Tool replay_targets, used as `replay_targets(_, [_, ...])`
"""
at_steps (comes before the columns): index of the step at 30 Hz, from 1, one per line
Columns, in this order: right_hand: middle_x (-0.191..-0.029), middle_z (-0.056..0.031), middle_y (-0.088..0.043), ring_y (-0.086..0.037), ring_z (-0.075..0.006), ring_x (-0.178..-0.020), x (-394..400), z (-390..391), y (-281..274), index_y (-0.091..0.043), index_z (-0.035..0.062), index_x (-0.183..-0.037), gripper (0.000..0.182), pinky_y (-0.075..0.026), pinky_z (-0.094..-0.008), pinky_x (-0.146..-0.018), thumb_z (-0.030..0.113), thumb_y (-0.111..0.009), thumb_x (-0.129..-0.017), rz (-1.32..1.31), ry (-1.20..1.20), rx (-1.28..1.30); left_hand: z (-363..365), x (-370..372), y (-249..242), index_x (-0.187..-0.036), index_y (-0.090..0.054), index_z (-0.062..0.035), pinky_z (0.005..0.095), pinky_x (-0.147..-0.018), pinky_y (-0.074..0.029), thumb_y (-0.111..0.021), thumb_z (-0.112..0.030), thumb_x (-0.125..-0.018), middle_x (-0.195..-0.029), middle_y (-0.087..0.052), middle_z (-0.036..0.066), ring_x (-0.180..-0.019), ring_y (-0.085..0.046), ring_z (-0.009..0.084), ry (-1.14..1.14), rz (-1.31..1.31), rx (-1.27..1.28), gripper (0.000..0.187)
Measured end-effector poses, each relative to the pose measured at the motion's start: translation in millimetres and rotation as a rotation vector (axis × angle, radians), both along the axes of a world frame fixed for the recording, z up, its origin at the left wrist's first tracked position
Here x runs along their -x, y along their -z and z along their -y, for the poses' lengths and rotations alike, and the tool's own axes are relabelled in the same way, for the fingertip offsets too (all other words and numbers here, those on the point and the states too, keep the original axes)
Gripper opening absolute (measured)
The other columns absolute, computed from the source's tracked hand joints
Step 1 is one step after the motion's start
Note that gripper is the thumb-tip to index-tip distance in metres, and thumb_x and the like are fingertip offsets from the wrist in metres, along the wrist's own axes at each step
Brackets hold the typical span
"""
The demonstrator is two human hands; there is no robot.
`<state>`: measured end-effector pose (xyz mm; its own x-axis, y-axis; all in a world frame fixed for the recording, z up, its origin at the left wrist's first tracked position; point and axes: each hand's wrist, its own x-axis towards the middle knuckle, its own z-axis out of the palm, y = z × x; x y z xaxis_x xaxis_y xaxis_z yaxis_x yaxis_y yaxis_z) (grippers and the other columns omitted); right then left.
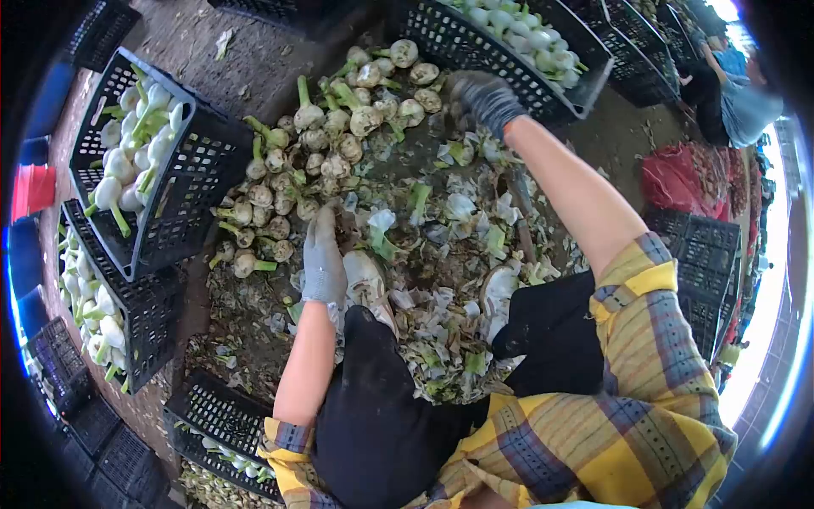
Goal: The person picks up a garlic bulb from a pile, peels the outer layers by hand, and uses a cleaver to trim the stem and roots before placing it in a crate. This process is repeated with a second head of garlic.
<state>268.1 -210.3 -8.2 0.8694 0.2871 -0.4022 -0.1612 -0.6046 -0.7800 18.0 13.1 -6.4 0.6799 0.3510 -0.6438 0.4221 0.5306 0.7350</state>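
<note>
My left hand [324, 259], in a pale grey glove, reaches forward just above my shoe. Its fingers are stretched out beside a heap of soil-stained bulbs [314, 140] with cut green stems, which look like onions or fresh garlic. Nothing shows in that hand. To the right of the heap, my right hand [483, 97] wears a darker, dirty glove and is smeared by motion, so its fingers cannot be made out. It is close to the front of a black crate [475, 51]. Peeled skins and leaf scraps [458, 212] cover the ground between my hands.
Black crates of clean white bulbs stand at left, one tilted crate [182, 170] above another crate [153, 314]. A further crate [225, 411] sits at lower left. On the right are a red mesh sack [687, 182], stacked crates [691, 254] and another person [746, 102].
</note>
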Motion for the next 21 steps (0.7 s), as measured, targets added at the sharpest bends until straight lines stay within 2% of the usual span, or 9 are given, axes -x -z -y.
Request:
replay_targets(1, [-0.111,-0.0210,-0.059,-0.060,-0.0344,-0.095,0.1,-15.6,9.4,-0.050,0.0089,-0.123,0.047,-0.046,-0.0434,-0.085,0.035,-0.050,-0.084,0.364,-0.360,0.434,-4.3,-0.1,6.8,-0.118,-0.052,-0.0048,0.0304,-0.083,-0.043,-0.043,-0.030,-0.092,-0.111,-0.056,0.005,-0.099,-0.054,0.0154,0.005,-0.010,-0.021,0.037])
replay_targets(4, [-0.108,-0.0222,-0.058,-0.058,-0.0328,-0.100,17.7,-50.4,56.6,-0.058,0.0089,-0.112,0.041,-0.046,-0.0390,-0.086,0.022,-0.057,-0.074,0.567,-0.484,0.666,-10.9,1.8,22.8,-0.120,-0.050,-0.0011,0.0283,-0.085,-0.041,-0.049,-0.039,-0.089,-0.110,-0.056,0.007,-0.096,-0.052,0.0155,0.010,-0.039,-0.105,0.048])
replay_targets(8, [-0.112,-0.0217,-0.056,-0.056,-0.0333,-0.102,12.0,-72.1,117.6,-0.056,0.0000,-0.110,0.037,-0.045,-0.0424,-0.086,0.017,-0.051,-0.078,0.571,-0.555,0.816,-10.3,-4.4,22.7,-0.116,-0.053,-0.0021,0.0263,-0.081,-0.042,-0.050,-0.035,-0.090,-0.105,-0.057,0.004,-0.092,-0.053,0.0129,-0.048,-0.065,0.078,0.042])
replay_targets(11, [-0.112,-0.0209,-0.056,-0.056,-0.0336,-0.101,2.5,-76.3,121.6,-0.058,0.0030,-0.110,0.035,-0.045,-0.0421,-0.086,0.018,-0.050,-0.079,0.374,-0.564,0.845,-11.3,-8.5,21.5,-0.116,-0.053,-0.0016,0.0269,-0.082,-0.042,-0.049,-0.032,-0.091,-0.105,-0.057,0.004,-0.092,-0.053,0.0132,-0.038,-0.042,-0.005,0.039])
replay_targets(15, [-0.114,-0.0214,-0.055,-0.055,-0.0348,-0.102,10.1,-62.0,110.4,-0.057,0.0057,-0.111,0.043,-0.043,-0.0405,-0.088,0.034,-0.052,-0.080,0.412,-0.445,0.633,-9.9,-12.3,22.5,-0.122,-0.049,-0.0001,0.0294,-0.094,-0.037,-0.052,-0.034,-0.089,-0.116,-0.054,0.008,-0.106,-0.050,0.0167,0.012,-0.054,0.001,0.047])
replay_targets(18, [-0.084,-0.0214,-0.064,-0.061,-0.0362,-0.079,30.9,-69.8,78.5,-0.062,0.0016,-0.097,0.044,-0.049,-0.0396,-0.074,0.041,-0.055,-0.080,0.192,-0.407,0.472,-3.1,-15.4,32.0,-0.127,-0.041,0.0008,0.0290,-0.096,-0.035,-0.053,-0.028,-0.090,-0.123,-0.047,0.010,-0.110,-0.047,0.0173,0.039,0.060,-0.105,0.048])
replay_targets(19, [-0.074,-0.0187,-0.064,-0.060,-0.0325,-0.066,49.4,-81.3,23.1,-0.063,-0.0023,-0.089,0.045,-0.048,-0.0390,-0.062,0.042,-0.057,-0.080,0.040,-0.455,0.429,-0.7,-19.7,27.6,-0.128,-0.038,0.0021,0.0284,-0.097,-0.034,-0.053,-0.025,-0.091,-0.126,-0.044,0.012,-0.110,-0.046,0.0171,0.039,0.094,-0.140,0.049])
replay_targets(20, [-0.073,-0.0137,-0.064,-0.060,-0.0246,-0.060,63.2,-72.1,65.9,-0.065,0.0001,-0.086,0.035,-0.047,-0.0383,-0.055,0.034,-0.059,-0.081,-0.356,-0.193,-0.202,1.1,-19.8,31.0,-0.130,-0.034,0.0010,0.0287,-0.096,-0.035,-0.052,-0.028,-0.091,-0.127,-0.042,0.012,-0.112,-0.045,0.0174,0.042,0.137,-0.099,0.052])
replay_targets(21, [-0.075,-0.0120,-0.065,-0.061,-0.0214,-0.061,75.6,-79.5,50.5,-0.065,0.0005,-0.088,0.031,-0.048,-0.0366,-0.055,0.030,-0.059,-0.082,-0.414,-0.188,-0.246,2.9,-19.7,34.1,-0.132,-0.030,-0.0001,0.0290,-0.096,-0.035,-0.050,-0.031,-0.092,-0.128,-0.040,0.012,-0.113,-0.044,0.0176,0.046,0.178,-0.057,0.055])
